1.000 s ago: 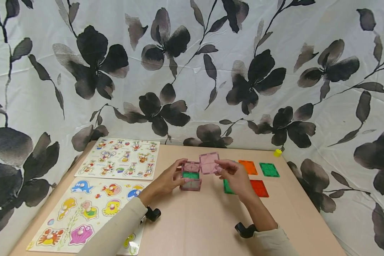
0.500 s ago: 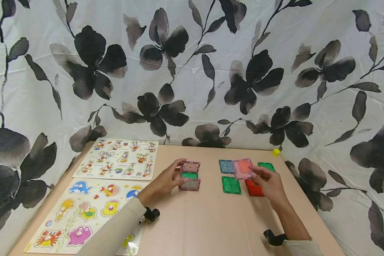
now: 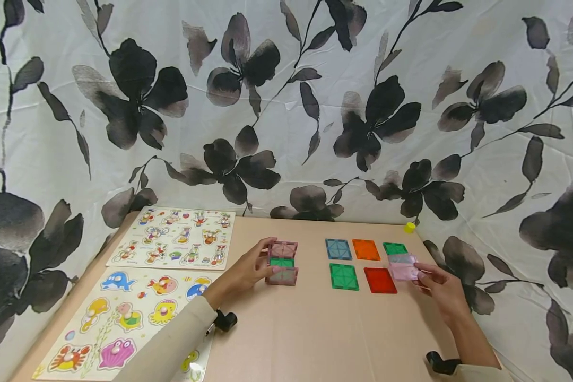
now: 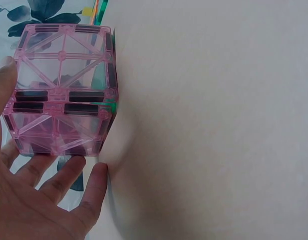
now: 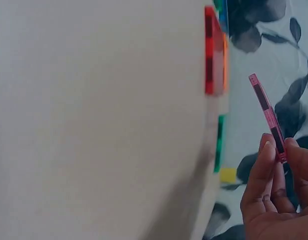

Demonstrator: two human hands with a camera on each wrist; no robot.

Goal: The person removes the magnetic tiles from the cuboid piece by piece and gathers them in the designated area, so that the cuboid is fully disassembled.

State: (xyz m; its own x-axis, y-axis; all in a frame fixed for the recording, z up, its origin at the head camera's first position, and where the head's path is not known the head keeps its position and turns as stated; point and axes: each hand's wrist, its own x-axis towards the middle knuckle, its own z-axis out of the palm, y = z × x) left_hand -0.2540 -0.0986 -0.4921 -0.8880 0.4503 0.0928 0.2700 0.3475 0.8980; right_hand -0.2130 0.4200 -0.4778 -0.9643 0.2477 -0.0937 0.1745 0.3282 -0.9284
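Note:
My left hand [image 3: 241,270] holds a small box of translucent magnetic tiles [image 3: 282,276] on the table, thumb on the near side and fingers on the far side. Its pink panels [image 4: 61,60] show ribbed frames in the left wrist view, and a green tile [image 3: 282,262] shows in its middle. My right hand [image 3: 441,289] pinches a loose pink magnetic tile [image 3: 403,271] by one edge. Seen edge-on in the right wrist view, that tile [image 5: 267,117] is tilted and raised between thumb and fingers. In the head view it overlaps the far green tile [image 3: 394,248].
Between the hands lie a blue tile [image 3: 338,249], an orange tile [image 3: 366,250], a nearer green tile [image 3: 344,276] and a red tile [image 3: 380,280]. Two picture puzzle boards [image 3: 119,260] [image 3: 88,345] cover the left side. A small yellow piece [image 3: 409,228] sits at the back right corner.
My right hand has carried the pink tile rightward, from beside the box, over the orange and red tiles, to the right of the red one. The left hand stays on the box.

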